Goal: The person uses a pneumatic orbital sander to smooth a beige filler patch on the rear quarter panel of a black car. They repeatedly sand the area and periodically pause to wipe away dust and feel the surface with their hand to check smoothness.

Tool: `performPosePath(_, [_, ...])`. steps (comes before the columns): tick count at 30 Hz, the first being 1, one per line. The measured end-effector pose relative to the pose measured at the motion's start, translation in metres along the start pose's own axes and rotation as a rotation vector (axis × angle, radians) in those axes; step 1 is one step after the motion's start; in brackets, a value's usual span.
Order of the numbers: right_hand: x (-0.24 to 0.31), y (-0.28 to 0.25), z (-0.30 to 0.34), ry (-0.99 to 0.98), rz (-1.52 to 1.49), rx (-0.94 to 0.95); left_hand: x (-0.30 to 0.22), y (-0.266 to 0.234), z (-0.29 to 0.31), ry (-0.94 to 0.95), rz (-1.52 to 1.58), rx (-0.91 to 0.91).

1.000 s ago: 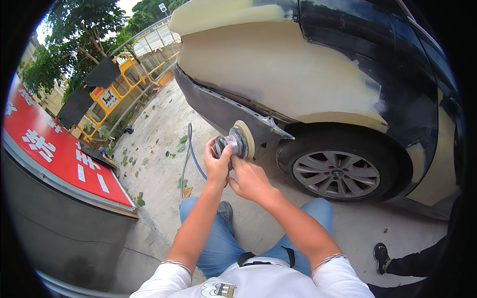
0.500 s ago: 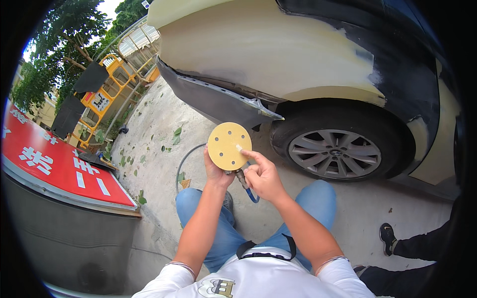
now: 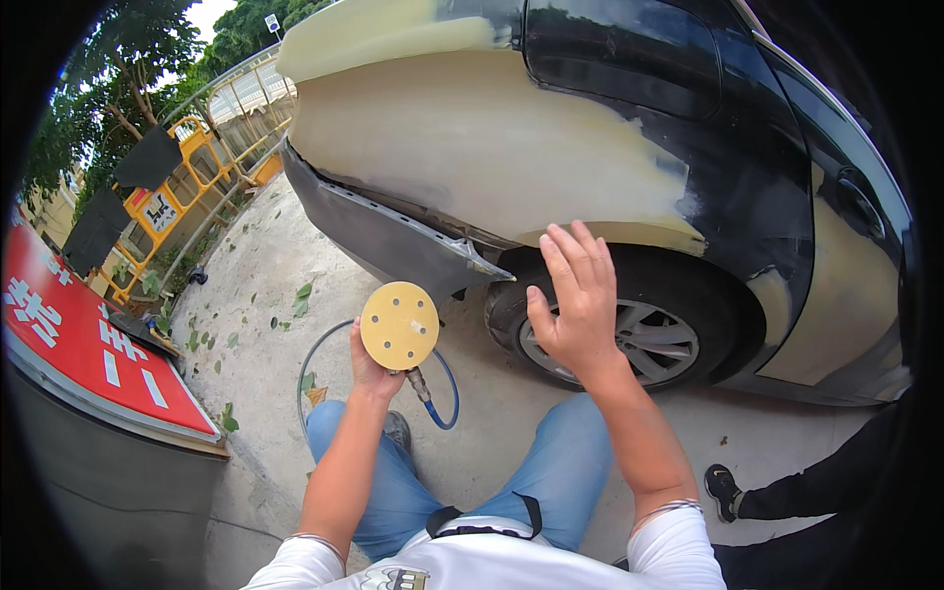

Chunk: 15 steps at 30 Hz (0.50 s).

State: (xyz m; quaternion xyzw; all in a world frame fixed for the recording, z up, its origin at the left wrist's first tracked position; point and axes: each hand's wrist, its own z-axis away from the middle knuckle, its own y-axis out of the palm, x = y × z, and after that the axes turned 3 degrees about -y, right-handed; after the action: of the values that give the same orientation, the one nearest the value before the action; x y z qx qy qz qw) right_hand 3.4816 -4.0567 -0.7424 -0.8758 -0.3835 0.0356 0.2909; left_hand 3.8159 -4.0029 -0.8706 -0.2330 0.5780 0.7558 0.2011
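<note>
My left hand (image 3: 372, 369) grips an air sander from behind. Its round yellow sanding disc (image 3: 398, 324), with several holes, faces up toward me. The sander's body is mostly hidden behind the disc. A blue air hose (image 3: 452, 393) curves away from a metal fitting (image 3: 421, 382) below it. Raised with its fingers stretched out, my right hand (image 3: 578, 300) is empty and stands in front of the car's rear wheel (image 3: 659, 339). Beyond it is the car's rear fender (image 3: 492, 147), patched in beige filler and black paint.
A loose grey bumper edge (image 3: 393, 231) juts out from the car at the left. Beside me stands a red sign (image 3: 88, 324) with white lettering. Yellow barriers (image 3: 177, 206) line the back left. Another person's shoe (image 3: 723, 490) rests on the concrete at right.
My right hand has left the disc and risen to the right, its fingers opening out. The sander has shifted left and slightly down in view. More of the car shows now.
</note>
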Motion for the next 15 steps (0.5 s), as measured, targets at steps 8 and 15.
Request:
performPosePath(8, [-0.053,0.014,-0.065,-0.197,0.494,0.393,-0.045,-0.065,-0.004,0.162,0.023,0.163])
performPosePath(15, [-0.012,0.064,-0.069,-0.546,0.066,0.733,-0.068,-0.06,-0.008,0.253,0.021,-0.107])
